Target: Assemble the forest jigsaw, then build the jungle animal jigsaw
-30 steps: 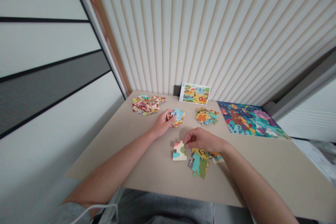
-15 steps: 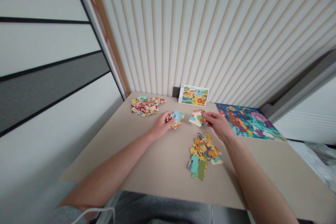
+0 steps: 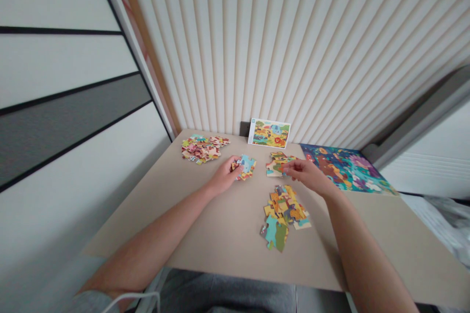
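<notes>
My left hand [image 3: 224,176] is closed around a small stack of puzzle pieces [image 3: 246,165], with a light-blue one on top. The stack is held just above the table. To its right, my right hand [image 3: 304,174] has its fingers pinched at the right edge of a cream, green and orange puzzle piece [image 3: 274,168]. That piece rests low against a small group of other pieces [image 3: 282,156], which it and my fingers partly cover. Nearer to me lies a pile of yellow and orange puzzle pieces [image 3: 285,206], with a teal and green piece [image 3: 276,233] at its front.
A heap of pink, red and cream puzzle pieces [image 3: 202,148] lies at the back left. A picture card [image 3: 270,133] of animals leans against the pleated curtain [image 3: 235,49], beside a dark socket [image 3: 244,128]. A finished dark-blue puzzle [image 3: 347,167] covers the table's [image 3: 205,225] back right.
My right hand has lowered its piece onto the group beneath and shifted slightly right, so other pieces show behind it. The left hand and its stack have hardly moved.
</notes>
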